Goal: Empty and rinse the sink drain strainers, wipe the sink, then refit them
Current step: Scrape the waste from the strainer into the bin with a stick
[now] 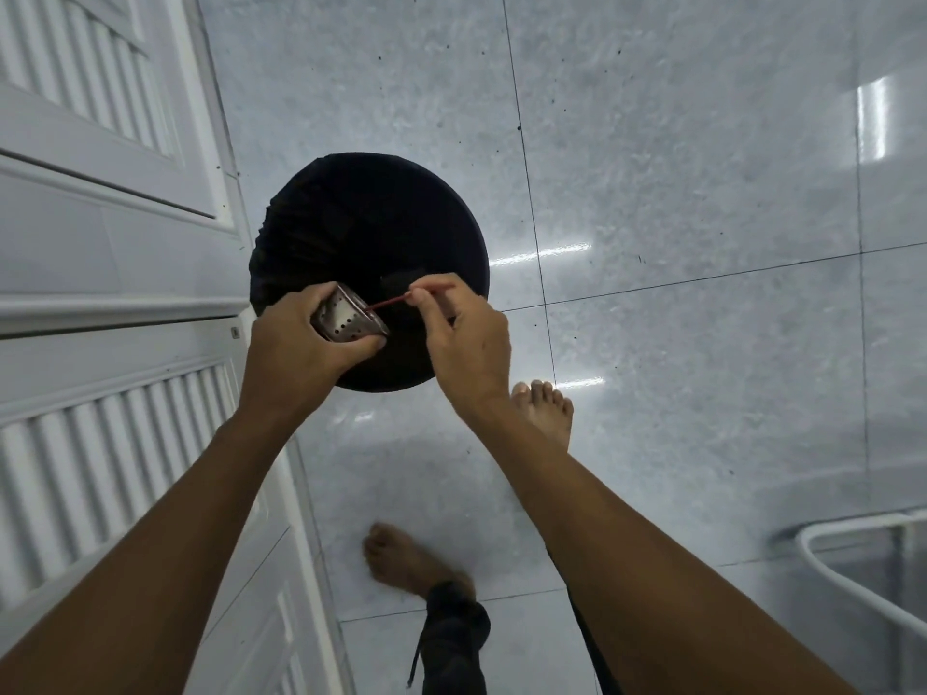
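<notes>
My left hand [301, 338] grips a perforated metal sink strainer [346, 318], tipped on its side over a round bin lined with a black bag [371, 228]. My right hand [464, 333] pinches a thin red stick [401, 299] whose tip reaches into the strainer's open mouth. Both hands hover above the near part of the bin. The inside of the strainer is hidden from me.
White louvred cabinet doors [100, 273] run along the left, close to the bin. Glossy grey floor tiles [677, 193] spread to the right. My bare feet [544, 411] stand just behind the bin. A white metal frame [853, 584] sits at the lower right.
</notes>
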### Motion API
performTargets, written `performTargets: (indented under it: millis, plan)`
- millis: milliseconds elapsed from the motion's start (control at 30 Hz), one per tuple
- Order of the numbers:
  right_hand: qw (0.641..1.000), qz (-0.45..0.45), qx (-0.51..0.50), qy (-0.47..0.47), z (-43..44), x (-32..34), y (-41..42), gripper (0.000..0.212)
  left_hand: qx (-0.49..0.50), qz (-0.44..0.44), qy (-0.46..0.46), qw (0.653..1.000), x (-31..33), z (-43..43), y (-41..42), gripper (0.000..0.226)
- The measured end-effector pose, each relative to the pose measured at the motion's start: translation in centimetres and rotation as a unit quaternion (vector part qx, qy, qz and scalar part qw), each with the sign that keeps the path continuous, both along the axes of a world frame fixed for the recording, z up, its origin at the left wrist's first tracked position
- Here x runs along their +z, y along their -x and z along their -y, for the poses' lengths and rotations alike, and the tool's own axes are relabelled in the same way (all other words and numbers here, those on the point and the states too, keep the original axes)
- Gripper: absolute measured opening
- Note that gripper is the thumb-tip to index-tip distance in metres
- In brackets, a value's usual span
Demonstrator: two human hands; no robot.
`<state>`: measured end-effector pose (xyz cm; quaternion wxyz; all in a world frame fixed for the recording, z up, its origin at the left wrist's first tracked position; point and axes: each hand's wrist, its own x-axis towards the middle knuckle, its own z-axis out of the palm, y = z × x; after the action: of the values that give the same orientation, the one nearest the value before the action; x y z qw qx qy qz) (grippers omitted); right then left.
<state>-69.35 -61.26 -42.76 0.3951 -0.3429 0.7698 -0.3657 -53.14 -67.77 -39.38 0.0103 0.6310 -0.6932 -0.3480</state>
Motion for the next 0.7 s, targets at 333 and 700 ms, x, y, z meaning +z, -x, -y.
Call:
performTargets:
  millis: [333,700]
  plan:
    - [1.000,-0.009,0.000,-0.010,-0.3,0.0,-0.3,0.018,-0.017,0.017,0.020,1.000,-0.2,0.2,0.3,0.071]
    - [0.999,0.037,0.031,0.013,-1.0,-0.2,-0.9,0.018,0.012,0.004,0.016,1.000,-0.7,-0.9,0.1,0.074]
